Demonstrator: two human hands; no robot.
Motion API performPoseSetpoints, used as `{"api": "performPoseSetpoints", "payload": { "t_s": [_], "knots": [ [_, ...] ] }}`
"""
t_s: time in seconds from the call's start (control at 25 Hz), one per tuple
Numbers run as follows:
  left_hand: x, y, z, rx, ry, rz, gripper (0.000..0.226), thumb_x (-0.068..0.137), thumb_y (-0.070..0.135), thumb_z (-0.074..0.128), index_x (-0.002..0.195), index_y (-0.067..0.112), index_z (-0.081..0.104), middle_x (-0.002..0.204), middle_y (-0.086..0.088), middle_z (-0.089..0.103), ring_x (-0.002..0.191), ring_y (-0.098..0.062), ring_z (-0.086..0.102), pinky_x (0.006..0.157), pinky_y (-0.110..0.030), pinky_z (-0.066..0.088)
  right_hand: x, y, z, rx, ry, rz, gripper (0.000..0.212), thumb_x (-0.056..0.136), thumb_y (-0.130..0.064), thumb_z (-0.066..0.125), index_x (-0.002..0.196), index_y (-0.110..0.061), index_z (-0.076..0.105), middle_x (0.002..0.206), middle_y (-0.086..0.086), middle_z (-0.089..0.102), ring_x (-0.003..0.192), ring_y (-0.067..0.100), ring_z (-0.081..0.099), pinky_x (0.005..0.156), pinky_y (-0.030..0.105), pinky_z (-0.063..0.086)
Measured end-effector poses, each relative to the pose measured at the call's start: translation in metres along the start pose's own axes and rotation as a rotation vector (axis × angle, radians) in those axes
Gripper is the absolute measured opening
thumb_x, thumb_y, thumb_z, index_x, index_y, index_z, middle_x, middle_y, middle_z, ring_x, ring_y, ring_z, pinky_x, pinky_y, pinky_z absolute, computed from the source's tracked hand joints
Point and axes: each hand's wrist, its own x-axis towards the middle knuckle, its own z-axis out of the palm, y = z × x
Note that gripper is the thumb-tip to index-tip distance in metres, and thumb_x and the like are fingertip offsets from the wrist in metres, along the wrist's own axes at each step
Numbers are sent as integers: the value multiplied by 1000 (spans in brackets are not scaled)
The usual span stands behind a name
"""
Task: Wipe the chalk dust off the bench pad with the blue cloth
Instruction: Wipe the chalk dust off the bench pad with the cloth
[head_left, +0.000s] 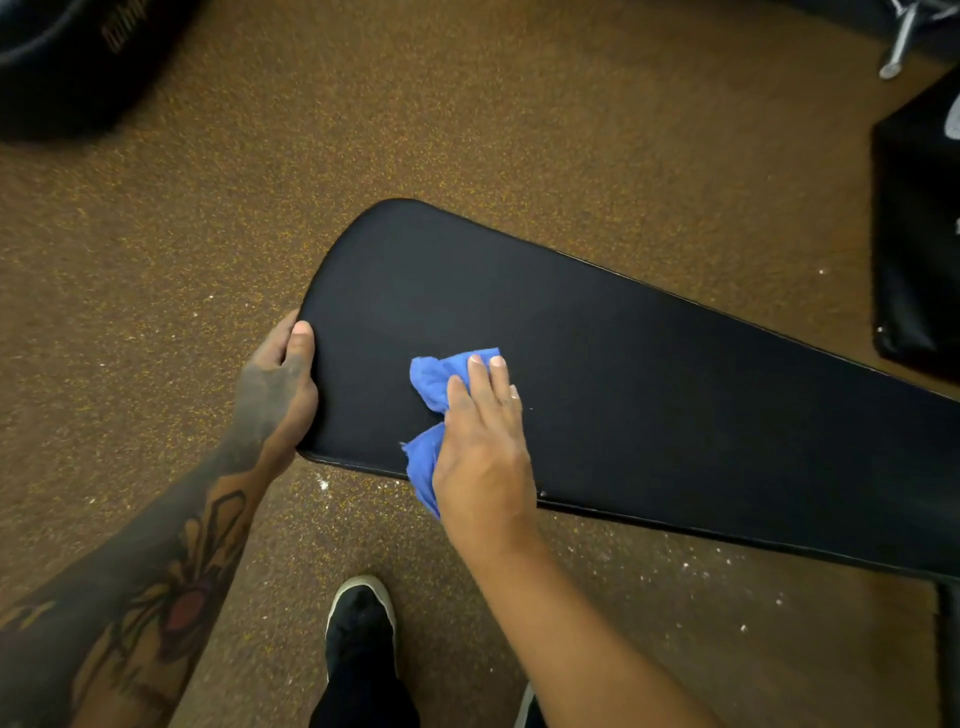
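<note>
A long black bench pad (649, 389) runs from the centre toward the right edge, wider at its left end. My right hand (483, 441) lies flat on the pad's near side, pressing a crumpled blue cloth (434, 382) against it; cloth shows beyond the fingertips and below the palm. My left hand (278, 387) grips the pad's rounded left end, thumb on top, fingers wrapped under the edge. The pad's surface looks dark with almost no white marks; a few small specks sit near my right hand.
Brown speckled rubber floor (467, 130) surrounds the pad, with white chalk flecks below its near edge. My black shoe (361, 623) stands below the pad. A black padded block (919, 234) sits at the right, dark equipment (67, 57) at top left.
</note>
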Motion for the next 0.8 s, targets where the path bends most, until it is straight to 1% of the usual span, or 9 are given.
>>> {"api": "performPoseSetpoints", "payload": {
  "t_s": [0.04, 0.12, 0.2, 0.32, 0.36, 0.48, 0.52, 0.68, 0.8],
  "knots": [
    [1, -1, -1, 4, 7, 0, 39, 106, 38, 35, 141, 29, 52, 128, 10, 56, 117, -12, 52, 95, -25, 38, -8, 11, -6, -5, 16, 4, 32, 90, 8, 51, 119, 4, 61, 138, 20, 51, 138, 33, 35, 112, 49, 32],
    [3, -5, -2, 11, 21, 2, 40, 106, 39, 35, 140, 27, 53, 133, 6, 58, 120, -15, 53, 103, -33, 40, -16, 28, -17, -9, 83, 129, 34, 86, 12, 60, 120, 6, 60, 138, 21, 51, 137, 34, 36, 107, 52, 37],
    [4, -7, -1, 10, 21, 19, 40, 106, 39, 35, 139, 25, 54, 133, 3, 60, 121, -17, 55, 107, -37, 41, -16, 18, -15, 27, 99, 210, 35, 86, 12, 59, 121, 7, 59, 138, 22, 50, 137, 35, 35, 106, 54, 39],
    [2, -6, 0, 19, 24, 63, 38, 107, 33, 35, 136, 22, 56, 127, 5, 60, 113, -11, 56, 95, -24, 40, -23, 4, -7, 80, 41, -6, 37, 85, 12, 58, 122, 5, 59, 138, 21, 51, 138, 34, 35, 110, 51, 33],
    [1, -5, 0, 36, 23, 85, 37, 107, 32, 35, 135, 21, 56, 126, 6, 60, 111, -9, 55, 92, -21, 39, -24, 13, -9, 88, 64, -7, 37, 85, 14, 59, 121, 5, 59, 137, 21, 52, 137, 34, 36, 109, 52, 34],
    [1, -5, -1, 59, 52, 91, 38, 107, 31, 35, 137, 20, 55, 126, 8, 58, 112, -11, 53, 86, -14, 35, -32, 32, -17, 73, 226, 273, 36, 86, 13, 60, 121, 6, 58, 137, 22, 51, 136, 36, 38, 101, 57, 42],
    [1, -6, -2, 63, 56, 92, 38, 107, 31, 35, 138, 20, 55, 126, 8, 58, 113, -11, 52, 87, -14, 35, -34, 25, -15, 75, 245, 307, 36, 87, 12, 59, 122, 5, 57, 138, 21, 51, 136, 36, 36, 101, 57, 42],
    [1, -8, -3, 159, 52, 122, 43, 105, 33, 39, 146, 22, 43, 141, 5, 52, 125, -11, 47, 107, -27, 33, -47, 8, -7, 75, 149, 79, 39, 86, 13, 60, 124, 4, 58, 139, 19, 50, 138, 32, 35, 107, 53, 37],
    [-2, -11, -4, 394, -12, 282, 59, 98, 45, 41, 152, 24, 30, 157, -6, 37, 143, -23, 34, 119, -48, 27, -42, 18, -9, 85, 171, 244, 40, 87, 13, 59, 125, 3, 55, 141, 19, 48, 139, 33, 34, 103, 55, 41]
  ]
}}
